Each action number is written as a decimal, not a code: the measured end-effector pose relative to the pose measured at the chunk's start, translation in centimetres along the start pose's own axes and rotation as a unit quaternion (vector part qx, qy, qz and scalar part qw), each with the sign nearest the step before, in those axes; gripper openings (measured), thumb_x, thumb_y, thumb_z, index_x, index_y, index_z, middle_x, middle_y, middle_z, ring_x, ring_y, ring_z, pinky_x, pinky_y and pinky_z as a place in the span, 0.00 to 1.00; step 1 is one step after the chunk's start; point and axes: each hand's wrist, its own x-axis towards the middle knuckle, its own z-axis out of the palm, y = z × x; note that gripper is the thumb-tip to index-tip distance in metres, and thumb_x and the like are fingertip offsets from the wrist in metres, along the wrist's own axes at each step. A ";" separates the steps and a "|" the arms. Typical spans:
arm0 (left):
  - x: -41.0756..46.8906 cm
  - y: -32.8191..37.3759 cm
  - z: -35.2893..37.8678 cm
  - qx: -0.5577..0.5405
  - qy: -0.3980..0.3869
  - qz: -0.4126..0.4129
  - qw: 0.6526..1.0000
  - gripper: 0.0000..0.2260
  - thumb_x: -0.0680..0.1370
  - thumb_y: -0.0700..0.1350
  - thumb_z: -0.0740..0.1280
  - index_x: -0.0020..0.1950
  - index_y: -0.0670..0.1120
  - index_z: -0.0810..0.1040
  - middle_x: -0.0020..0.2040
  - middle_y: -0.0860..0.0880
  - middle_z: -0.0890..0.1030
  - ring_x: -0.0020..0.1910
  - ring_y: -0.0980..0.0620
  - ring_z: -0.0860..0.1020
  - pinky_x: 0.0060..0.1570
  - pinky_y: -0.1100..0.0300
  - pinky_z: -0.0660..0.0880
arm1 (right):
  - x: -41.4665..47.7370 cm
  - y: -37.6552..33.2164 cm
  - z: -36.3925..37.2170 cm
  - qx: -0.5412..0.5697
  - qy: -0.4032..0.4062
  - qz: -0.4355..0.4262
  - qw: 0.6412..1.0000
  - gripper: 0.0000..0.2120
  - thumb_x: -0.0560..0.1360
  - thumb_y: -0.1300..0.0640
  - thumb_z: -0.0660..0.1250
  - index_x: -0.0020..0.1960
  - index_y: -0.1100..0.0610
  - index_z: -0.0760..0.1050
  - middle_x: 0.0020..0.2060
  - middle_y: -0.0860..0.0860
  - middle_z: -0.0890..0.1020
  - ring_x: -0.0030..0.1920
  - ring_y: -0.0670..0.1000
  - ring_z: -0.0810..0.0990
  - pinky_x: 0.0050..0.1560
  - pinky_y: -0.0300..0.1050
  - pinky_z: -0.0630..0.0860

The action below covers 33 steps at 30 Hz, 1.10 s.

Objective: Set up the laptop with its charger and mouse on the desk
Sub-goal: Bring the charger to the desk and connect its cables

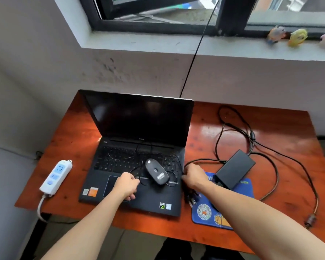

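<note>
Mouse [156,171] is lying upside-down on laptop [137,156], its cord looping under left hand [127,185], fingers curled; right hand [193,176] is pinching charger [235,168] cable; tugging risks dragging everything.

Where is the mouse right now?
The mouse lies upside down on the laptop, at the keyboard's front edge, between the left hand and right hand.

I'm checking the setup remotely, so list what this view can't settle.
Head view only:
- Right hand: fingertips hidden behind the laptop edge; whether it grips a cable, unclear.
- Mouse plug: lost among tangled cord.
- Power strip cord: runs off the desk edge.
- Mouse pad print: too blurred.
</note>
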 end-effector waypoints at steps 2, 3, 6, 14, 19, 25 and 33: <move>0.2 -0.5 -0.4 0.001 0.015 -0.008 1.000 0.07 0.77 0.43 0.61 0.42 0.42 0.75 0.35 0.43 0.80 0.26 0.46 0.79 0.24 0.63 0.71 | 0.3 -1.2 -1.0 0.044 0.068 -0.009 0.997 0.07 0.72 0.57 0.65 0.45 0.59 0.80 0.44 0.59 0.84 0.48 0.60 0.82 0.45 0.47 0.75; 0.2 -0.8 -0.7 0.005 0.029 -0.011 1.000 0.07 0.77 0.44 0.61 0.44 0.43 0.76 0.35 0.43 0.81 0.26 0.46 0.80 0.25 0.62 0.72 | 0.5 -2.2 -1.7 0.084 0.093 -0.018 0.992 0.07 0.74 0.57 0.65 0.46 0.57 0.81 0.42 0.57 0.84 0.46 0.58 0.82 0.45 0.47 0.75; 0.1 -1.5 -1.4 0.026 0.075 -0.017 0.997 0.06 0.75 0.48 0.64 0.44 0.47 0.77 0.34 0.46 0.83 0.29 0.47 0.83 0.34 0.57 0.80 | 1.7 -5.7 -2.8 0.291 0.068 -0.028 0.954 0.03 0.76 0.60 0.66 0.45 0.55 0.78 0.37 0.54 0.82 0.34 0.52 0.81 0.34 0.45 0.79; -0.8 0.4 -3.0 0.036 0.187 0.030 0.981 0.05 0.70 0.51 0.66 0.38 0.50 0.76 0.35 0.50 0.81 0.39 0.47 0.80 0.44 0.56 0.75 | 4.1 -8.0 -2.7 0.370 -0.051 -0.032 0.927 0.19 0.76 0.68 0.64 0.67 0.61 0.74 0.61 0.54 0.78 0.57 0.56 0.79 0.52 0.50 0.79; -1.3 4.3 -3.3 -0.005 0.218 0.089 0.972 0.03 0.72 0.47 0.66 0.39 0.50 0.76 0.35 0.50 0.81 0.40 0.48 0.78 0.40 0.57 0.73 | 2.7 0.5 -6.0 0.202 0.134 0.018 0.970 0.12 0.73 0.61 0.64 0.52 0.54 0.82 0.49 0.53 0.85 0.52 0.55 0.82 0.55 0.46 0.77; -2.5 11.6 2.7 0.001 0.135 0.222 0.966 0.03 0.71 0.45 0.67 0.37 0.51 0.76 0.33 0.53 0.79 0.39 0.50 0.78 0.41 0.56 0.76 | -0.9 14.3 -10.1 0.183 0.262 0.189 0.928 0.11 0.73 0.54 0.68 0.55 0.52 0.78 0.53 0.54 0.83 0.55 0.58 0.79 0.53 0.47 0.74; -3.2 16.2 18.5 0.243 -0.074 0.270 0.929 0.24 0.71 0.58 0.69 0.60 0.45 0.72 0.59 0.45 0.76 0.60 0.44 0.75 0.55 0.51 0.73 | -6.3 24.6 -7.8 0.065 0.167 0.273 0.945 0.17 0.74 0.50 0.66 0.62 0.51 0.74 0.59 0.57 0.75 0.62 0.60 0.72 0.59 0.51 0.72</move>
